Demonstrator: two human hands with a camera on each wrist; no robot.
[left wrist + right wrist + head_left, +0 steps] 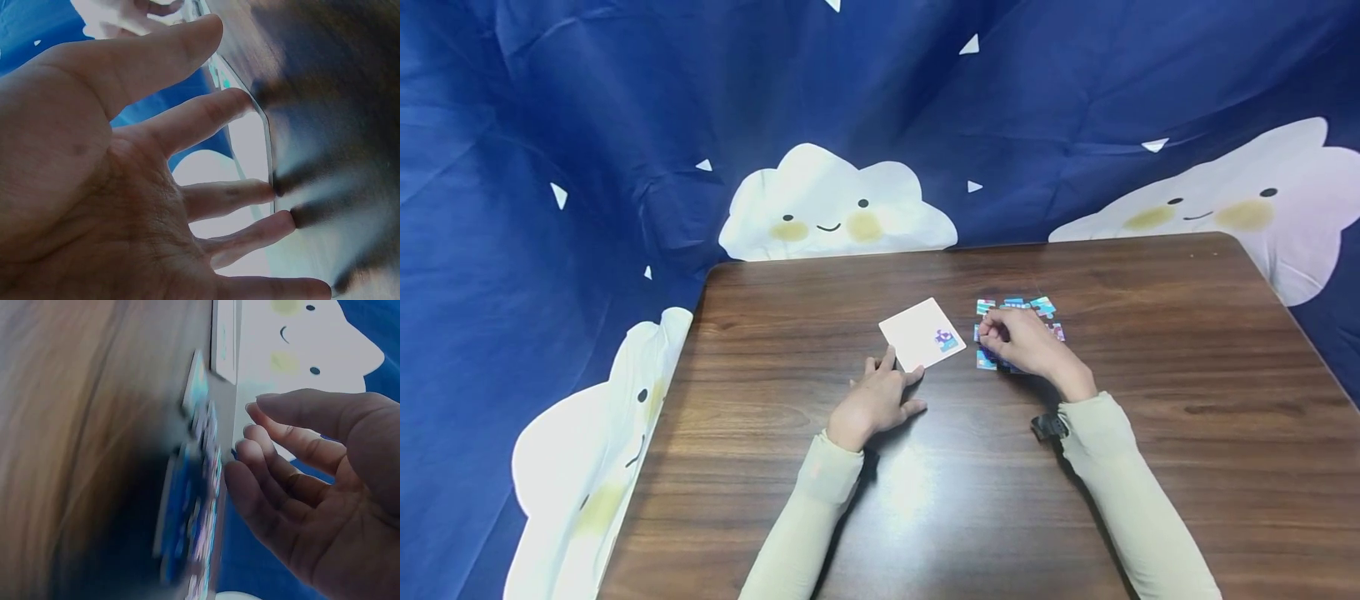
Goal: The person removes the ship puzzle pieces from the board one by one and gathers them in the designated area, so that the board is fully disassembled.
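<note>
My left hand (874, 406) rests by the near edge of a white square board (917, 329), fingers spread and nearly straight. In the left wrist view its fingertips lie along the edge of the board (250, 134). Purple and blue jigsaw pieces (946, 340) sit at the board's right corner. Above a cluster of colourful jigsaw pieces (1042, 306), my right hand (1026, 337) has loosely bent fingers, hiding much of the cluster. The right wrist view shows its fingertips beside the jigsaw pieces (203, 506), with nothing visible between thumb and fingers.
The brown wooden table (760, 358) carries the board and the jigsaw pieces. Behind it hangs a dark blue cloth (647, 92) with white clouds. A black band (1048, 427) shows at the right wrist.
</note>
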